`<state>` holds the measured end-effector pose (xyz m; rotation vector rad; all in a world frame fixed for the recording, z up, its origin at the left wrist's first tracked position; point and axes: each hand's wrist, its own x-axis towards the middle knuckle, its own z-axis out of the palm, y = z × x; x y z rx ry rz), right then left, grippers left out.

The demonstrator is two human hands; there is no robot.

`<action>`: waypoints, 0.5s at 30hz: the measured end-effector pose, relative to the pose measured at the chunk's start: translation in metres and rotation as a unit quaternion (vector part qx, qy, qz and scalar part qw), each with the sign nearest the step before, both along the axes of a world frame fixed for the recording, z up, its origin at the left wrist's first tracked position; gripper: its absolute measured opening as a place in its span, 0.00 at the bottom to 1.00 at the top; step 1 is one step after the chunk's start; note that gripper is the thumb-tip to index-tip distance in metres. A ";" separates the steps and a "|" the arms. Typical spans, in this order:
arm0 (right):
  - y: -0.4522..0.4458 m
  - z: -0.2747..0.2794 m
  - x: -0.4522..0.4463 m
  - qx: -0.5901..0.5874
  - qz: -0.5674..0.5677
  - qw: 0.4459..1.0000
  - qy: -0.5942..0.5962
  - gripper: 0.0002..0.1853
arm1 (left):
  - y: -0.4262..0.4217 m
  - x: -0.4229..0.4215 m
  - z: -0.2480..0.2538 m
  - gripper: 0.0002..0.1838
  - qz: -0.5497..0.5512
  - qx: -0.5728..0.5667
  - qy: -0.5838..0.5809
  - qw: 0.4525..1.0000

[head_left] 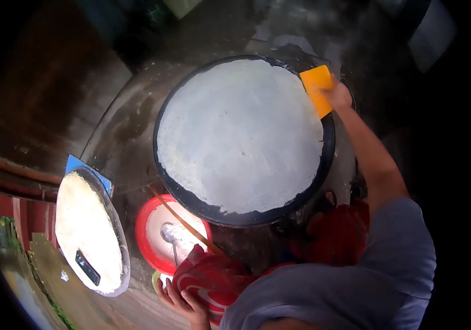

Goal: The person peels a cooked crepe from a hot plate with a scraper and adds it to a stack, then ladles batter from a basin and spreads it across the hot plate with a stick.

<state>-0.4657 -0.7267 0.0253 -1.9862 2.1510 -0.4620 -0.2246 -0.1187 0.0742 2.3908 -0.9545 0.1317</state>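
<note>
My right hand (337, 94) grips a flat yellow-orange scraper (318, 91) at the upper right edge of a large round black griddle (329, 144). Over most of the griddle lies a thin, pale sheet of batter (241, 137) with a ragged rim. My left hand (186, 302) is low in view, fingers apart, beside the red patterned cloth (213, 283) over my leg. Just above that hand is a red basin (143, 234) of whitish batter. A metal ladle (168, 234) sits in it, and a long wooden stick (183, 221) lies across its top.
To the left, a round tray (121, 242) carries a stack of pale flat sheets (84, 220), with a dark phone-like object (87, 268) on top. A blue board (89, 173) shows behind the tray. Dark, stained floor (131, 121) surrounds the griddle.
</note>
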 end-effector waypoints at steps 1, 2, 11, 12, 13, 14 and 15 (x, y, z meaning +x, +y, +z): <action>-0.011 0.005 0.016 -0.004 0.008 0.999 0.048 0.37 | -0.007 0.000 0.002 0.24 0.004 -0.008 0.008 1.000; -0.021 0.008 0.027 -0.005 0.016 0.995 0.096 0.36 | -0.010 0.001 0.006 0.24 0.006 -0.013 0.018 1.000; -0.140 0.002 0.144 -0.006 0.042 0.991 0.127 0.33 | -0.020 0.023 0.005 0.26 -0.129 0.151 -0.118 0.973; -0.145 0.000 0.160 -0.005 0.048 0.990 0.131 0.33 | -0.024 0.024 0.006 0.25 -0.117 0.145 -0.100 0.977; -0.151 -0.003 0.176 -0.028 0.095 0.987 0.123 0.33 | -0.028 0.024 0.008 0.24 -0.105 0.139 -0.082 0.981; -0.156 -0.005 0.194 -0.051 0.142 0.982 0.114 0.32 | -0.033 0.024 0.013 0.24 -0.101 0.140 -0.079 0.982; -0.161 -0.006 0.215 -0.057 0.172 0.976 0.118 0.32 | -0.048 0.023 0.023 0.24 -0.036 0.136 -0.016 0.990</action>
